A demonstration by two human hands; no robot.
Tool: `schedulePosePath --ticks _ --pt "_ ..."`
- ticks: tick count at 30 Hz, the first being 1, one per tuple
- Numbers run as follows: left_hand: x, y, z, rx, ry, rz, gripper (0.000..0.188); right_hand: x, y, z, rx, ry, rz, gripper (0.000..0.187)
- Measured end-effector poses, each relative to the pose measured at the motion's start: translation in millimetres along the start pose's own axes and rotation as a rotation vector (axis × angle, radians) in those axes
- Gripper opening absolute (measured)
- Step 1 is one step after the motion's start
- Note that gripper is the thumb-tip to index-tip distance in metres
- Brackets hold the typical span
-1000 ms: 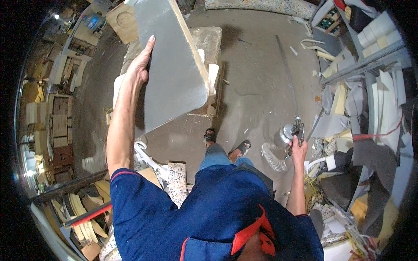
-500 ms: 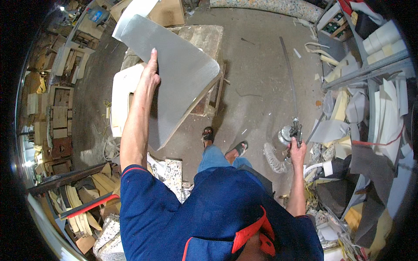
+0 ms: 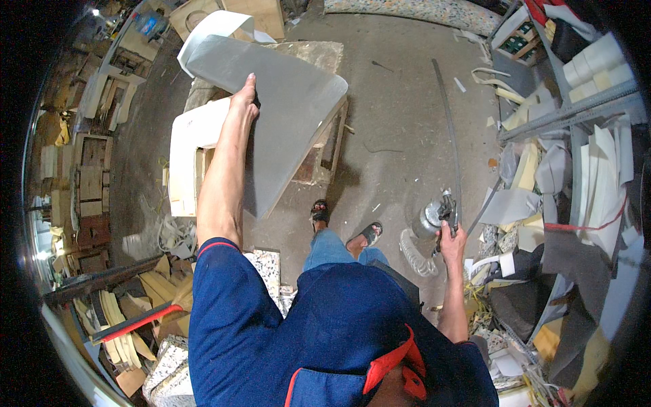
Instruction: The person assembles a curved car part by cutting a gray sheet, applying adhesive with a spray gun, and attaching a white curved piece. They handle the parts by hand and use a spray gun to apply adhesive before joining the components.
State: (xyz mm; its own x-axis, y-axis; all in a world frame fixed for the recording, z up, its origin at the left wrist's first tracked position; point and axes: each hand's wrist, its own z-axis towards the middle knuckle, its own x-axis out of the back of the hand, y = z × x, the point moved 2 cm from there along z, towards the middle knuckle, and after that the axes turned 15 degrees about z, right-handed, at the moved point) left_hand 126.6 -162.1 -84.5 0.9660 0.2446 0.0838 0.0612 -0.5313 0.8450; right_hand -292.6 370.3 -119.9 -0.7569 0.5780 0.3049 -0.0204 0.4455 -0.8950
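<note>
My left hand [image 3: 245, 102] grips the edge of a large grey foam sheet [image 3: 291, 112], thumb on its top face. The sheet tapers towards me, and its pale far end [image 3: 215, 28] curls over. Under it stands a worn work table [image 3: 315, 55], partly hidden. A white padded panel with a wooden-edged opening [image 3: 190, 156] lies left of the sheet, partly behind my left forearm. Off to the right, my right hand [image 3: 453, 241] is closed round the handle of a spray gun [image 3: 447, 203] with a round metal cup [image 3: 431, 216]. A clear coiled hose [image 3: 416, 254] hangs beside it.
Shelving with foam offcuts [image 3: 525, 166] lines the right. More foam strips [image 3: 119, 322] fill a rack at lower left. A speckled foam roll [image 3: 413, 15] lies at the far end, and a dark strip [image 3: 445, 112] on the floor. My feet [image 3: 366, 234] are near the table.
My left hand has shifted slightly right with the foam sheet, whose far end now curls more over the table. My right hand has brought the spray gun a little left and nearer.
</note>
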Motion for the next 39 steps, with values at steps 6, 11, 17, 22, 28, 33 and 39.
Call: schedulePosePath --ticks 6,11,17,22,28,33,39 --pt "-3 -18 29 0.066 0.104 0.156 0.081 0 -9 -4 -0.013 0.024 -0.012 0.023" --pt "1 -20 38 -0.061 0.232 0.386 0.090 -4 -21 -6 0.105 0.013 0.036 0.023" --pt "19 -9 -11 -0.101 0.246 0.789 0.094 -17 -50 -6 0.144 -0.162 0.171 0.026" --pt "42 -9 -58 -0.190 0.180 0.941 0.091 -49 -89 -1 0.267 -0.320 0.337 0.043" --pt "126 -22 -142 -0.493 0.275 0.991 0.075 -83 -125 11 0.356 -0.389 0.120 0.040" --pt "222 -96 -197 -0.464 0.357 0.684 0.050 -120 -156 12 0.419 -0.317 0.224 0.024" --pt "308 -292 -261 -0.253 0.349 0.980 0.047 -138 -172 26 0.343 -0.380 0.269 0.032"
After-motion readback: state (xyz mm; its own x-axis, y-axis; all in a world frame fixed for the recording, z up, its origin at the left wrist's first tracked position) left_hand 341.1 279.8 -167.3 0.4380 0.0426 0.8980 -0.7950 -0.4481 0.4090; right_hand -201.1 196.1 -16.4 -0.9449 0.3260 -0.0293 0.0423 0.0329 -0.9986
